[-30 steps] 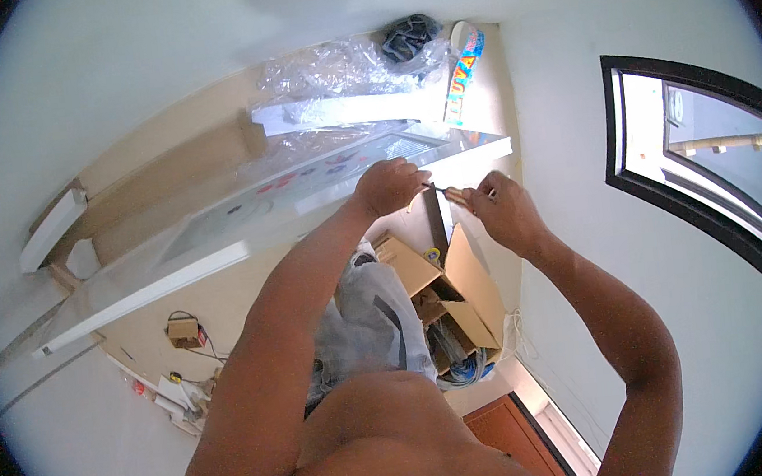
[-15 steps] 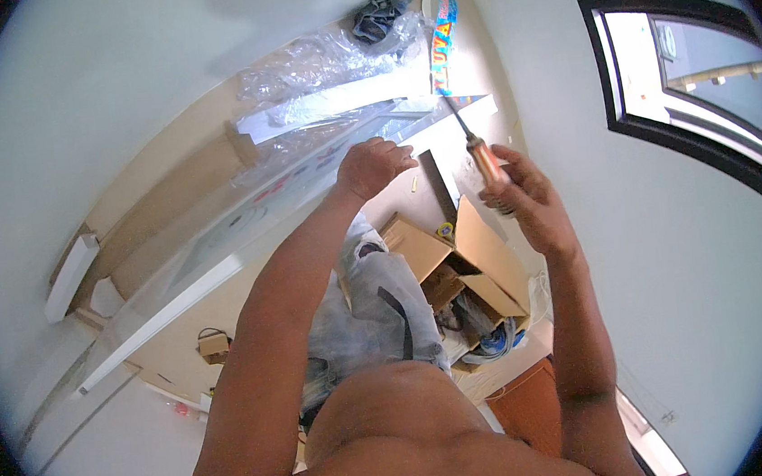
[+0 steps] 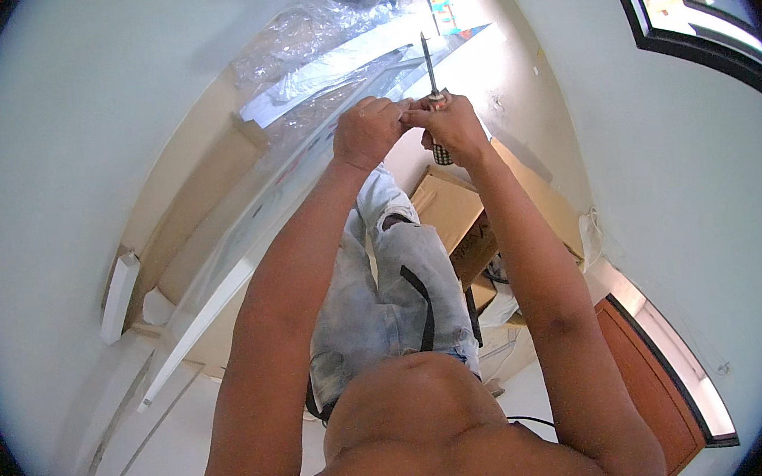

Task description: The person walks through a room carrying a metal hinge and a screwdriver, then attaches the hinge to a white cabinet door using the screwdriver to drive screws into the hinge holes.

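My right hand (image 3: 458, 129) is closed around a screwdriver (image 3: 443, 153) with a checkered handle. Its metal shaft points up and away, and the handle's end shows below the fingers. Close beside it on the left, my left hand (image 3: 367, 135) is closed with its knuckles up. Thumb and fingertips of the right hand meet the left fingertips; anything small pinched between them is hidden. Beyond and below the hands leans a long white-framed glass panel (image 3: 281, 188).
Crumpled clear plastic wrap (image 3: 293, 60) lies past the panel. An open cardboard box (image 3: 446, 210) sits right of my legs, partly behind my right forearm. A white bar (image 3: 120, 297) stands at left. A black-framed window (image 3: 690, 39) and a brown door (image 3: 642, 378) are at right.
My right hand has moved left with the screwdriver and now meets my left hand. The screwdriver has turned more upright. My view has shifted, and the box is more covered by my arm.
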Motion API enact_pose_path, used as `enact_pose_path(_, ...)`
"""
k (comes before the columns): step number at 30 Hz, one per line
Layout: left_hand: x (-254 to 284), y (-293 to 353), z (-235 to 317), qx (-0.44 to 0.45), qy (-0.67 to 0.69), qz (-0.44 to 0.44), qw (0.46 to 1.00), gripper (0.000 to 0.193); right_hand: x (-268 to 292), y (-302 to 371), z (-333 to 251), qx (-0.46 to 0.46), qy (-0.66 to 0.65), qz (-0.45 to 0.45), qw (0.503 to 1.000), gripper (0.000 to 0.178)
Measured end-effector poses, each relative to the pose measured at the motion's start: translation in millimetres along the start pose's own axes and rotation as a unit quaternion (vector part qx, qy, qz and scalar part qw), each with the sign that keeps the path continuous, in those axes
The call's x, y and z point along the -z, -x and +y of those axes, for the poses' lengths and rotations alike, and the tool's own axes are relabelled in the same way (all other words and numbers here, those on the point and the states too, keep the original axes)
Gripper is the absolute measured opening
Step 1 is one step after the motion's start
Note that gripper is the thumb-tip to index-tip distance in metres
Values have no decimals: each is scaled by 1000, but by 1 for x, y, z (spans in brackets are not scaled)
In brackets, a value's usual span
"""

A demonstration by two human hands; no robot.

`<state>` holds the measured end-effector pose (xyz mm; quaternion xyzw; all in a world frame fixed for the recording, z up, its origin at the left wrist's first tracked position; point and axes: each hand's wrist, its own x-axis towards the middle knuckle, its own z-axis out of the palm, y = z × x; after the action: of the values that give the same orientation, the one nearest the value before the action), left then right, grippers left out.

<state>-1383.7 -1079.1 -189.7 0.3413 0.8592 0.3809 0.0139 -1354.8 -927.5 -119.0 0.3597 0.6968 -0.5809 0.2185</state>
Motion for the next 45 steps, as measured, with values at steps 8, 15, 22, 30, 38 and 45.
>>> enact_pose_path(8,5,-2,2,52,23,-54,997,22,-7,-9,-11,-24,96,42,994,17)
enact_pose_path(15,5,-2,2,65,40,-64,995,29,-8,-8,-8,2,201,51,978,28)
enact_pose_path(22,10,-5,-2,77,82,-78,991,45,-9,-6,7,32,140,58,988,24)
enact_pose_path(30,8,-5,-3,141,14,-110,984,45,-21,-9,18,128,242,155,949,25)
enact_pose_path(38,13,1,-9,40,-13,-63,997,44,-19,-20,23,141,127,136,972,20)
enact_pose_path(45,15,5,-16,16,-4,-35,999,50,8,1,40,33,-252,112,961,13)
